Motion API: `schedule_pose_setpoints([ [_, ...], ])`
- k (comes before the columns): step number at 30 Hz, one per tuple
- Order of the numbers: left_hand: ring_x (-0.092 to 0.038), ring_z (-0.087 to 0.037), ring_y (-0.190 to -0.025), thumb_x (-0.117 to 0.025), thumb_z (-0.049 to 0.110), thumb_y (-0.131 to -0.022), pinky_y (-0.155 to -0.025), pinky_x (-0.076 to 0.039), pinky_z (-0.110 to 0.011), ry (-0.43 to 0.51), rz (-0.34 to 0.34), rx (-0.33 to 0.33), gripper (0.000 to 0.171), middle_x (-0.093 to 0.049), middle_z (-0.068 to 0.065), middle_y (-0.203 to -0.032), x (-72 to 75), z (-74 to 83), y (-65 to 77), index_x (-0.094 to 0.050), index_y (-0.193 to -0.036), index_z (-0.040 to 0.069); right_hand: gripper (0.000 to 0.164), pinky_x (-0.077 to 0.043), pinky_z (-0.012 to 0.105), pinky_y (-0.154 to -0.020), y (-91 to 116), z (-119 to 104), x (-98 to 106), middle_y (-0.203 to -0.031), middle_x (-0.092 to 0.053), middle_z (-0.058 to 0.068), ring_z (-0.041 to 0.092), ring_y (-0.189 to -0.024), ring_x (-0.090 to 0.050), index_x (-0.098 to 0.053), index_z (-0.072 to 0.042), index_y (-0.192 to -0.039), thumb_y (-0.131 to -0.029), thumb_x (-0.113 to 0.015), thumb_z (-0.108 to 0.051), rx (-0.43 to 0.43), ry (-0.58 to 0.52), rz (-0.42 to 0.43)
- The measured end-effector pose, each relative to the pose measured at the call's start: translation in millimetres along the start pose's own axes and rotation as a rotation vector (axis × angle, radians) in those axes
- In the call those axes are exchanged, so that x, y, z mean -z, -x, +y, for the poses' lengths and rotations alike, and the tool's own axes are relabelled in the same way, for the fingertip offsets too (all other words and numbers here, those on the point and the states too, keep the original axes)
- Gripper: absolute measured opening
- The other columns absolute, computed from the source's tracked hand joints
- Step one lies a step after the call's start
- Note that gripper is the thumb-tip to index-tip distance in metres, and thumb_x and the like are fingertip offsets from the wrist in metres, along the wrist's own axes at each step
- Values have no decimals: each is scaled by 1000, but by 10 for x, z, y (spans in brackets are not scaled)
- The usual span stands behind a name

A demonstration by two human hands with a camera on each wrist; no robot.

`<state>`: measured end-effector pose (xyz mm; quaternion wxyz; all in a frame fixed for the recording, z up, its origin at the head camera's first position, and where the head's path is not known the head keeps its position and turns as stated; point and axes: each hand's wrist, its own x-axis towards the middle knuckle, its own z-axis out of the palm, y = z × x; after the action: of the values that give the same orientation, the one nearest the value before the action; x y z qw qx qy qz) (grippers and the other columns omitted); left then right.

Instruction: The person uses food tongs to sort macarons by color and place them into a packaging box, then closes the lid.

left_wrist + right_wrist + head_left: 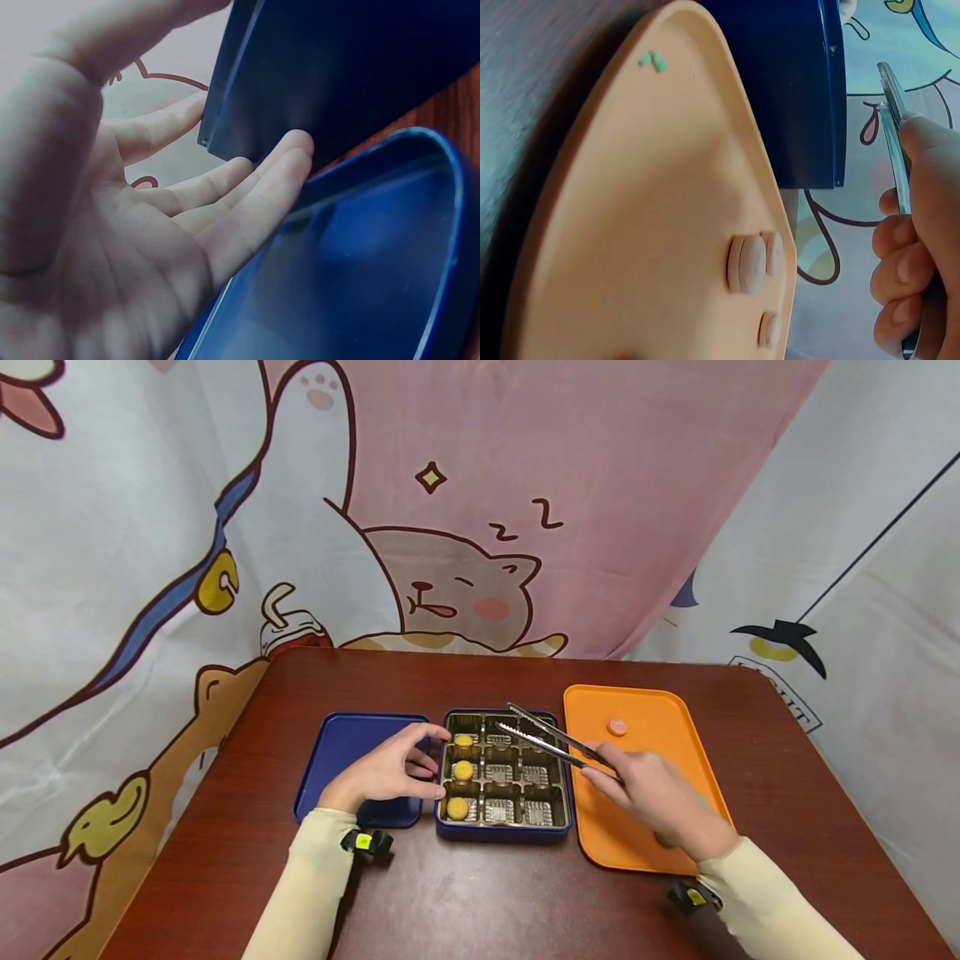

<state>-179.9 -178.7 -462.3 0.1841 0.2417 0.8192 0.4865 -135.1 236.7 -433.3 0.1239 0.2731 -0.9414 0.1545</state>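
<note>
Desk [480, 902] looks like dark wood, kinda glossy toward its front edge. Tongs [540, 744] are shiny metal, blue box [502, 833] is smooth, its insert [498, 786] super reflective. Orange tray [645, 703] toward the right edge: mattish plastic, looks like. Wrinkly cloth [637, 485] behind the back edge.

Approaches to the box [504, 833]: the left hand [392, 768] obstructs its left side; tongs [541, 745] in the right hand [660, 793] cross above its rear half. Access is free from the front, across the table [487, 902], and above the front row's middle and right compartments [537, 812].
</note>
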Motion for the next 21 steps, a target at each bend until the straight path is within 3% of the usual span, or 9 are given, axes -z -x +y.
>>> schedule_pose_setpoints([
  [6, -69, -22, -110, -91, 23, -85, -97, -58, -43, -3, 1, 1, 81, -42, -8, -158, 0, 0, 1, -47, -152, 13, 23, -33, 22, -45, 111, 81, 64, -61, -40, -14, 3, -50, -36, -56, -21, -92, -100, -75, -31, -48, 12, -4],
  [21, -68, -21, -110, -92, 24, -83, -98, -58, -43, -2, 7, 18, 82, -43, -4, -157, -1, 23, 14, -48, -152, 16, 22, -30, 22, -43, 457, 306, 188, -64, -36, -11, 3, -49, -33, -59, -17, -100, -102, -71, -35, -174, 68, -31],
])
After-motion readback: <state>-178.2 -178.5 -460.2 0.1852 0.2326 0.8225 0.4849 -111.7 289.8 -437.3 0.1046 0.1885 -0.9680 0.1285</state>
